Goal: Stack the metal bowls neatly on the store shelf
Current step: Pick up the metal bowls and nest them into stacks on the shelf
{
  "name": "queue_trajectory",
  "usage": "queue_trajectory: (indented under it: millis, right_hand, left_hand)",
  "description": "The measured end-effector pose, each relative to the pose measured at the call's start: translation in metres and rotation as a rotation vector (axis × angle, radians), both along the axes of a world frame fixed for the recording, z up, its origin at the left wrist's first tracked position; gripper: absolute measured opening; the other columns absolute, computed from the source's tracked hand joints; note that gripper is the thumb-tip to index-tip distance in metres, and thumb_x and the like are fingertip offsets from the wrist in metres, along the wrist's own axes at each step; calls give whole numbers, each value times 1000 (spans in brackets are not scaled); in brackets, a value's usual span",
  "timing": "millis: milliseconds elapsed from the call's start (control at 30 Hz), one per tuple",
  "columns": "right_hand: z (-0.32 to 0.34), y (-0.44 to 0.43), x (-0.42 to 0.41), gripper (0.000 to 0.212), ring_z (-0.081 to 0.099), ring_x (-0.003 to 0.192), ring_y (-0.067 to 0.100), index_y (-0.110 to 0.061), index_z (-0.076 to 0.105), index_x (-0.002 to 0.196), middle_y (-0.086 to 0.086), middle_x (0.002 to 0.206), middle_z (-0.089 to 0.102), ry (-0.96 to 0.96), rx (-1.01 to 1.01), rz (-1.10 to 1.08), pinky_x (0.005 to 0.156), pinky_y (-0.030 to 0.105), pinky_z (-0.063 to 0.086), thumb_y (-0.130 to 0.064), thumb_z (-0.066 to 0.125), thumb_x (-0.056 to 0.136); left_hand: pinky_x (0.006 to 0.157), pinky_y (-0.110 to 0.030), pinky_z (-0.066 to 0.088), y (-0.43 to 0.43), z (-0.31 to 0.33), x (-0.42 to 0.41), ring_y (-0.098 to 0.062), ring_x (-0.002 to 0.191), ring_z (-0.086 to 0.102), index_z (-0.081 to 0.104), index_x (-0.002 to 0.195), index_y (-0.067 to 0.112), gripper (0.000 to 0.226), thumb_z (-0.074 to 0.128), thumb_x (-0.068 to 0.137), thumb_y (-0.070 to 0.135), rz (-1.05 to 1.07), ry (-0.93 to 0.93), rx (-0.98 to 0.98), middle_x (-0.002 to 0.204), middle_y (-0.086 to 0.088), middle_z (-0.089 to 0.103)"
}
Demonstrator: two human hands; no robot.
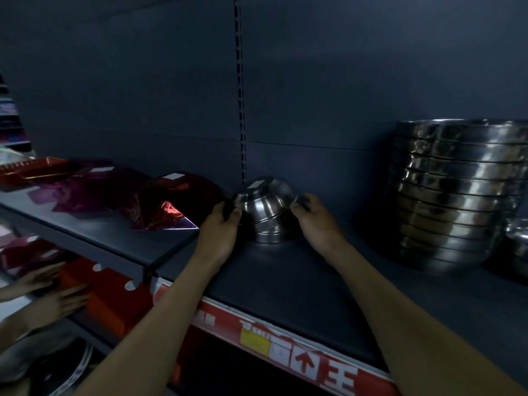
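The left grip (224, 224) and the right grip (313, 221) each clasped one side of a small stack of upturned metal bowls (264, 212), fingers curled round the topmost bowl, which sat tilted on those beneath. The stack rested on the dark shelf (285, 281), near its back wall. Well to the right stood a tall stack of larger bowls (454, 195). Left of the grips lay red translucent trays (160, 201)

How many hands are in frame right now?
4. The left hand and right hand grip the small upturned stack of shiny steel bowls on the dark shelf. Another person's upper hand and lower hand lie on red packaging at lower left. No others show.
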State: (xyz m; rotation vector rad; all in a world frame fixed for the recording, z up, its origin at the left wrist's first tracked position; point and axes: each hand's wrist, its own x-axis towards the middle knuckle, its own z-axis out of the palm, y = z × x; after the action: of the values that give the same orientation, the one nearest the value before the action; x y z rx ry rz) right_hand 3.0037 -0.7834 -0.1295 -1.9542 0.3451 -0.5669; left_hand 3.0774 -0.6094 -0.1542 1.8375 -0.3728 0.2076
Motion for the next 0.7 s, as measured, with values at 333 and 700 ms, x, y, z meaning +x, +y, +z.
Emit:
queue_trajectory:
  millis: [333, 700]
  right_hand:
    - [-5, 2, -5, 38, 57, 124, 20, -20, 54, 136, 3, 132, 64, -3, -172, -10, 93, 21, 38, -30, 53, 100]
    - [8, 10, -17, 31, 57, 90, -2, -22, 60, 126, -16, 98, 64, -215, -90, -66, 71, 0, 38, -30, 62, 96]
  left_hand:
    - [95, -24, 39, 1, -2, 1, -16, 116, 57, 56, 133, 16, 41, 59, 96, 33, -14, -50, 75, 121, 3, 63]
    - [92, -8, 35, 5, 6, -13, -4, 114, 53, 52, 139, 17, 49, 66, 92, 26, 2, -259, 21, 124, 9, 62]
